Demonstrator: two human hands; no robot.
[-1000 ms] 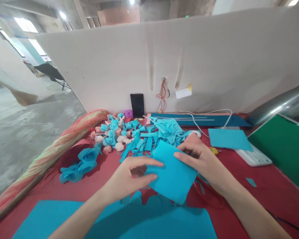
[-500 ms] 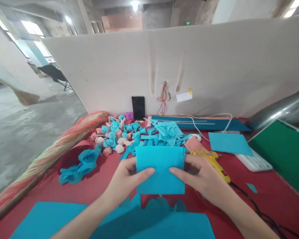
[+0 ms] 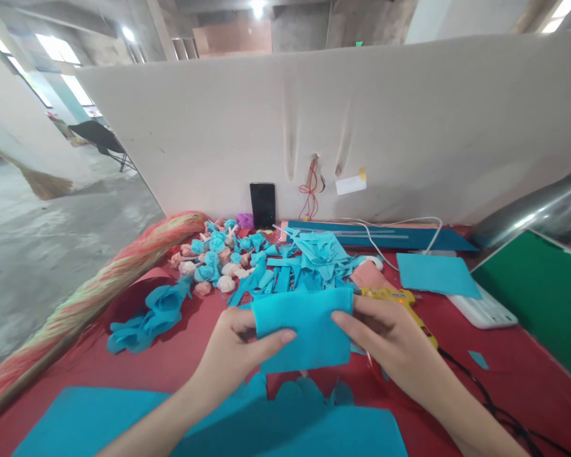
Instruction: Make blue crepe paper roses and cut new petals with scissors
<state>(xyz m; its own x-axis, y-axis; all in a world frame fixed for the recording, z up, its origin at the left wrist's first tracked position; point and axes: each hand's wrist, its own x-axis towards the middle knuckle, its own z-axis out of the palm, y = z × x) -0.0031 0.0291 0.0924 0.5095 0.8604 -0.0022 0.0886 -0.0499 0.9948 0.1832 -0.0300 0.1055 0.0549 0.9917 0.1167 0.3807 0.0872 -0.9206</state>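
A bright blue sheet [image 3: 309,333], seemingly folded into a rectangle, is held up above the red table. My left hand [image 3: 242,346] grips its left edge, thumb in front and fingers behind. At the right edge my right hand [image 3: 385,333] pinches it the same way, the thumb near the upper right corner. Under and in front of the hands lie a large blue sheet [image 3: 285,431] and several rounded blue pieces [image 3: 304,390]. The fingers behind the held sheet are partly hidden.
Behind are blue scraps [image 3: 323,254], blue and pink rolled flowers [image 3: 214,254] and a phone [image 3: 263,204]. A yellow glue gun [image 3: 416,311] lies right, beside a white device [image 3: 485,311] and a green board [image 3: 542,304]. A fringed bundle [image 3: 99,285] lines the left edge.
The held sheet's top edge has dropped and tilted, its left corner lower. My right thumb has moved up towards the upper right corner. The view has shifted slightly.
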